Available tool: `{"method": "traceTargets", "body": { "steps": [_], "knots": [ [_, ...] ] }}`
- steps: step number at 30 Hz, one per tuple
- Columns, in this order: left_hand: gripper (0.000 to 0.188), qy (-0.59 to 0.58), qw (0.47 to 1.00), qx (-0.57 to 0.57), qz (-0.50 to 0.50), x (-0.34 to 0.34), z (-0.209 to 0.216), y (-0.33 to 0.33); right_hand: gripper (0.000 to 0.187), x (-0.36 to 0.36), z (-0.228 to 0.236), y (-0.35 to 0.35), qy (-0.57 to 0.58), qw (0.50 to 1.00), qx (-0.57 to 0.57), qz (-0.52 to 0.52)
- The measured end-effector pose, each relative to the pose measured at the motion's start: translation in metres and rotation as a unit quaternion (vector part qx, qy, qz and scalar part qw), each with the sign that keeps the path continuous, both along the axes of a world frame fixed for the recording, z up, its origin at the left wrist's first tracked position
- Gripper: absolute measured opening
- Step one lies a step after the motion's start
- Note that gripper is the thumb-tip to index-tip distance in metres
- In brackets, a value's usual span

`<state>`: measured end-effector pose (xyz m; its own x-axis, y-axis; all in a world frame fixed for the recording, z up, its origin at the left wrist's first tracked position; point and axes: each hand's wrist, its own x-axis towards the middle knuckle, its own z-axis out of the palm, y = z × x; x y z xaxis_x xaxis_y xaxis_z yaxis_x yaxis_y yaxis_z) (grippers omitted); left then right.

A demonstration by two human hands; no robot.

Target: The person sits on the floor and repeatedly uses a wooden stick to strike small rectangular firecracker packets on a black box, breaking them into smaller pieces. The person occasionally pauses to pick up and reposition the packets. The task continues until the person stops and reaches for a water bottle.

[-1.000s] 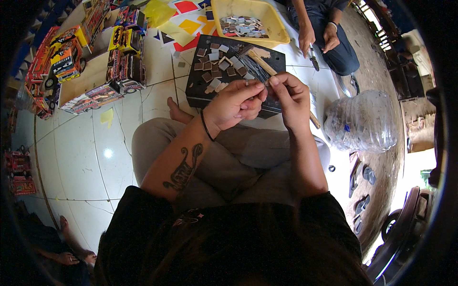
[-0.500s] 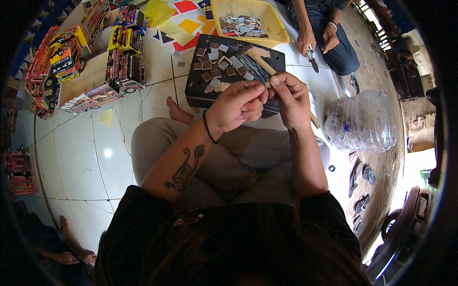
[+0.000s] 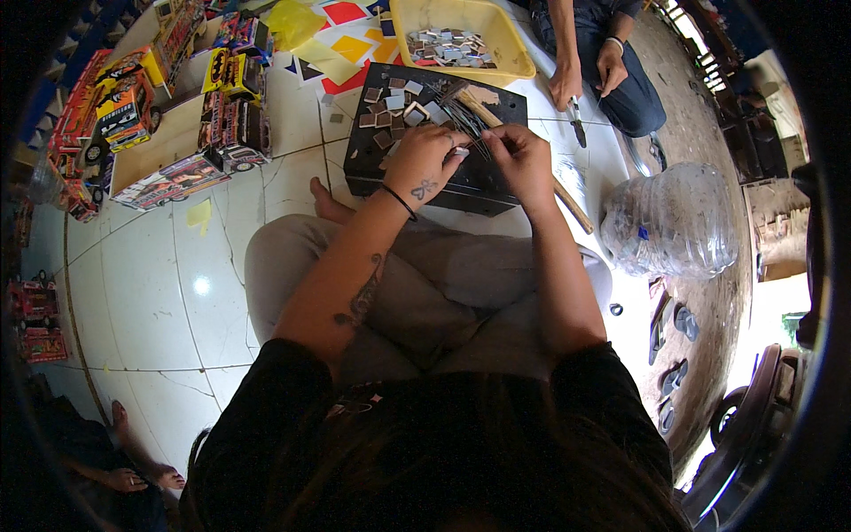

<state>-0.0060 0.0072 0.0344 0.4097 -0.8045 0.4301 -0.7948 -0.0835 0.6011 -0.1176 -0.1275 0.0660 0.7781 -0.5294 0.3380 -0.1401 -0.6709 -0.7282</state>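
Left hand (image 3: 430, 162) has its fingers bent in, right hand (image 3: 521, 161) has thumb and forefinger drawn close; whether either grips something I cannot tell. Around them, brown and grey square tiles (image 3: 383, 139) lie on the black block (image 3: 470, 192), with a yellow basin (image 3: 512, 62) beyond. A hammer (image 3: 480, 109) slants beneath the right hand, its handle partly covered. Dark wires (image 3: 459, 113) lie on the block, just beyond the hands, reaching down between their fingertips.
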Motion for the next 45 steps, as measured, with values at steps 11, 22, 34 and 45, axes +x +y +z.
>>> {"method": "traceTargets", "body": {
  "steps": [11,22,34,45],
  "knots": [
    [0.015,-0.006,0.998,-0.048,0.037,-0.002,-0.019,-0.002,0.011,0.014,0.007,0.016,0.043,0.976,-0.189,0.100],
    [0.019,0.015,0.997,-0.064,0.049,-0.004,-0.028,-0.002,0.037,-0.010,0.002,-0.037,0.128,0.955,-0.261,0.053],
    [0.018,-0.028,0.992,-0.103,0.072,-0.011,-0.033,-0.007,0.040,-0.113,0.045,-0.012,0.220,0.975,-0.020,0.023],
    [0.015,-0.055,0.988,-0.120,0.080,-0.013,-0.038,-0.010,0.045,-0.162,0.065,0.085,0.230,0.972,-0.034,-0.024]
  ]
}}
